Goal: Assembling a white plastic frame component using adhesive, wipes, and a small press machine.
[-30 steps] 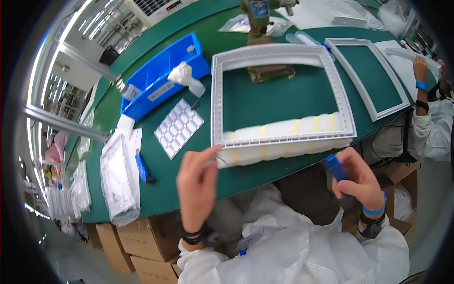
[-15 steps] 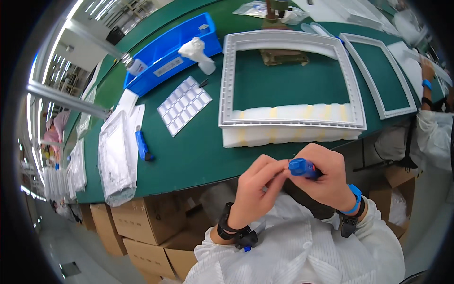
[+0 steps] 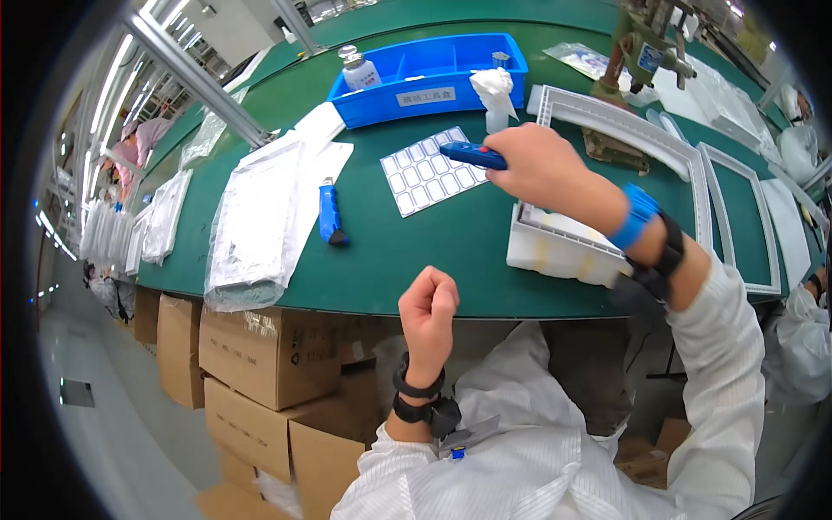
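Observation:
My right hand (image 3: 542,169) is closed around a slim blue hand tool (image 3: 472,156) with a small red spot; its exact kind is not clear. The tool's tip hangs over a white sheet of rounded rectangular stickers (image 3: 414,186). Just in front of the table edge, my left hand (image 3: 427,316) is curled into a fist, and whatever it may hold is hidden. Under my right forearm sits a white plastic frame (image 3: 704,204) on a white foam block (image 3: 555,247). A blue utility knife (image 3: 329,212) lies left of the sticker sheet.
Behind the stickers stands a blue divided bin (image 3: 425,95) with a bottle (image 3: 360,71) at its left. A white cloth-topped container (image 3: 494,100) stands before it. Bagged sheets (image 3: 251,225) lie left, another frame (image 3: 741,217) right. A metal stand (image 3: 620,61) rises behind. Cardboard boxes (image 3: 260,355) are stacked below.
My hands have parted. The right has carried the blue tool forward and left to the sticker sheet; the left has drawn back slightly and curled. The view has turned, shifting the table rightward.

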The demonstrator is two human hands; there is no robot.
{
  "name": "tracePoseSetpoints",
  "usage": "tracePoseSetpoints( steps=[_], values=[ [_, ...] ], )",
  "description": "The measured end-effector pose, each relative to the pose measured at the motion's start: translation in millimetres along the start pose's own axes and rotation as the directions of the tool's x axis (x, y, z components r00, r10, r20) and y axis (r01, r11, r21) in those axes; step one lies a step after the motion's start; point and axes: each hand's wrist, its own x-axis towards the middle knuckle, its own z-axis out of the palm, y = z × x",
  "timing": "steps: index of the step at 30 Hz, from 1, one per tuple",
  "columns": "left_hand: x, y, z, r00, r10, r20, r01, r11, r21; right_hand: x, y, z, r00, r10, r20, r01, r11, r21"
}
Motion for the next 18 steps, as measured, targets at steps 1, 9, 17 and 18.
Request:
tracePoseSetpoints(
  steps=[1, 9, 17, 18],
  values=[
    [7.0, -0.8, -2.4, 1.000, 0.014, 0.002, -0.014, 1.000, -0.007, 18.0, 4.2, 12.1, 1.000, -0.005, 0.006, 0.006, 0.989, -0.145],
    [21.5, -20.2, -21.0, 0.995, -0.097, 0.029, 0.101, 0.970, -0.222, 80.6, 15.8, 63.2, 0.990, -0.013, 0.137, 0.079, 0.871, -0.485],
    [24.4, -20.4, -22.2, 0.984, -0.062, 0.167, 0.102, 0.964, -0.245, 95.8, 17.6, 68.3, 0.987, -0.025, 0.160, 0.097, 0.884, -0.458],
    [25.8, -20.8, -21.8, 0.982, -0.047, 0.182, 0.099, 0.952, -0.290, 97.6, 15.9, 68.5, 0.985, -0.012, 0.170, 0.087, 0.893, -0.441]
  ],
)
